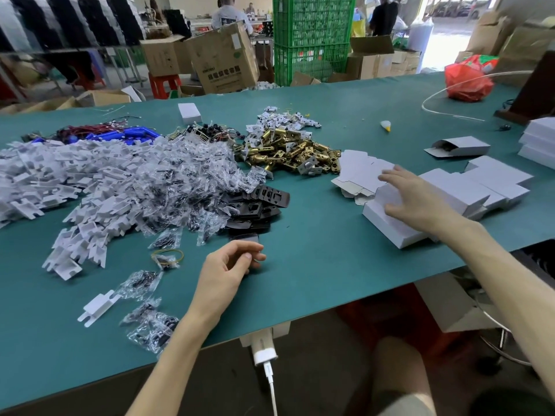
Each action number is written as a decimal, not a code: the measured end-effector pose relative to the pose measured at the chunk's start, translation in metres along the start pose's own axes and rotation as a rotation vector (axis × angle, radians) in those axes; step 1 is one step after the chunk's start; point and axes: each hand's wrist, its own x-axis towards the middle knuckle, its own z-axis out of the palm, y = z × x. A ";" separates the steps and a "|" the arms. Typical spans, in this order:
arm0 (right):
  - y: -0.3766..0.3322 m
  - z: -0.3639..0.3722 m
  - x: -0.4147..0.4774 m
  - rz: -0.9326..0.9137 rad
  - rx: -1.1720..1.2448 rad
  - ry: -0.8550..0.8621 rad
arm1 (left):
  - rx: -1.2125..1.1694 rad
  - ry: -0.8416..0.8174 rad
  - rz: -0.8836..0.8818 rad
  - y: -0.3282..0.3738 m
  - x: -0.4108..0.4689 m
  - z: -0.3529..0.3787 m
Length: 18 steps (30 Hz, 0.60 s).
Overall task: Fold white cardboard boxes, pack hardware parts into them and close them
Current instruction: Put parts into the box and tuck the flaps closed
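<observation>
My right hand (414,199) lies spread with straight fingers over flattened white cardboard boxes (480,187); its fingertips reach a flat box blank (360,172). A folded white box (387,226) sits under its palm. My left hand (228,265) rests on the green table (315,265) with curled fingers pinching a black plate (244,238). More black plates (261,205) lie in a pile just beyond it. Behind them are brass latches (294,151), a heap of bagged screws (168,181) and white cardboard inserts (45,175).
An open-ended white box (459,147) and stacked white boxes (540,142) sit far right. Blue batteries (132,135), a small white box (189,112) and a red bag (468,82) lie further back. Loose screw bags (150,325) and a rubber band (168,255) lie near the table's front edge.
</observation>
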 end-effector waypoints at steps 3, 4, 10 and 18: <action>-0.023 0.020 -0.001 -0.056 0.182 0.005 | 0.009 0.000 0.001 0.001 0.000 0.000; -0.028 0.026 0.000 -0.043 0.230 -0.017 | 0.012 0.000 0.002 0.001 -0.001 0.000; -0.017 0.039 0.003 0.104 0.375 0.081 | 0.007 0.003 0.001 0.002 -0.002 -0.002; 0.015 0.019 0.000 0.147 0.474 0.044 | -0.008 -0.004 -0.004 0.001 -0.001 -0.002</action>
